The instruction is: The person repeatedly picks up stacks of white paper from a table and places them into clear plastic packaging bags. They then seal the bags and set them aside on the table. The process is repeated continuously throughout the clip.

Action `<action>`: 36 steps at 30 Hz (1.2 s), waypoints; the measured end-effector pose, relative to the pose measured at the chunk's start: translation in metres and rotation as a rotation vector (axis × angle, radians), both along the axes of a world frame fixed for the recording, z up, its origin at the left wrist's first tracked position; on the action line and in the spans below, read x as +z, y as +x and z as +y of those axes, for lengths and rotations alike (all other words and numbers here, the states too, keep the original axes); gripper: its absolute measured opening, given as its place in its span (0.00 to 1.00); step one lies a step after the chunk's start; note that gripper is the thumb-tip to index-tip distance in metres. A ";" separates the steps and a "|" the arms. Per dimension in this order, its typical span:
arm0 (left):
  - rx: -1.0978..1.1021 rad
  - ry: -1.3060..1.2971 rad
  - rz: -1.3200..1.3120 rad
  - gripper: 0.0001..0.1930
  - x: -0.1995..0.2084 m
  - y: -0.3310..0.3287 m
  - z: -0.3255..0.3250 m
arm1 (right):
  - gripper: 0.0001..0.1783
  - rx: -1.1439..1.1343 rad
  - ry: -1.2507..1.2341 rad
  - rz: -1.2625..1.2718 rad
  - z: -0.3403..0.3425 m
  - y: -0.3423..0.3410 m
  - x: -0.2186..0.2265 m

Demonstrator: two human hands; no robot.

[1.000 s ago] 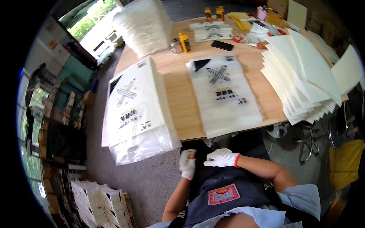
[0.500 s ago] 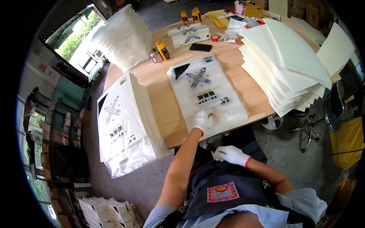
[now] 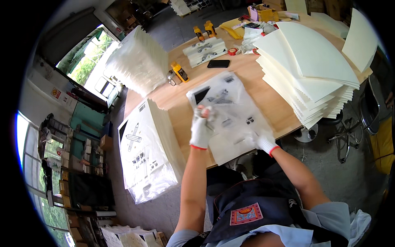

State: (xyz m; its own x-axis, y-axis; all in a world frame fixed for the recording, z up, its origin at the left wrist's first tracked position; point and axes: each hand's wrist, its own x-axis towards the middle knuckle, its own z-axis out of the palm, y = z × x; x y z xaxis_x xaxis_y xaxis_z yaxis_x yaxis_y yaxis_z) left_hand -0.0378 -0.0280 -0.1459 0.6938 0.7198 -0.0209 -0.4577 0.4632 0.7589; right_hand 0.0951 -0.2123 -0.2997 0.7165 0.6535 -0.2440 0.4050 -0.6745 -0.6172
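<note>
A pile of clear printed plastic bags lies in front of me on the wooden table, with a crossed-pencil picture on the upper one. My left hand, in a white glove with bare fingertips, is closed at the left side of the top bag, whose film looks lifted and wrinkled. At the near right corner of the pile, my gloved right hand touches the film; its fingers are smeared by motion. To the left stands a thick stack of filled bags of paper. A tall fanned stack of cream paper sheets rises on the right.
Farther back are a phone, an orange bottle beside a glass jar, rolled printed bags and red tape. A tall translucent stack stands back left. A swivel chair is at the right.
My left hand has moved up along the left side of the pile, and the top bag has wrinkled. My right hand has come from my lap to the pile's near right corner. The view has shifted.
</note>
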 end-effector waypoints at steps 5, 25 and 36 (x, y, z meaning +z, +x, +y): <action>-0.159 0.586 0.399 0.07 0.000 -0.011 0.000 | 0.28 0.152 0.075 0.576 -0.034 -0.018 0.079; 0.470 1.778 0.796 0.30 0.073 -0.038 -0.071 | 0.13 0.428 0.482 -1.301 -0.091 0.061 0.276; -0.097 1.367 0.477 0.22 0.054 0.025 -0.119 | 0.06 0.291 0.135 -1.382 -0.106 0.152 0.276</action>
State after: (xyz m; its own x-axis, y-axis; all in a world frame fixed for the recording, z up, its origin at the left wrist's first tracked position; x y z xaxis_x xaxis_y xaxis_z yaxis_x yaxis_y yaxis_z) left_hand -0.0125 -0.1465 -0.0914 0.8633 0.3182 0.3918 -0.0494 -0.7193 0.6929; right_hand 0.2466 -0.3186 -0.0234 0.1606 0.7785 0.6068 0.8385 -0.4319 0.3322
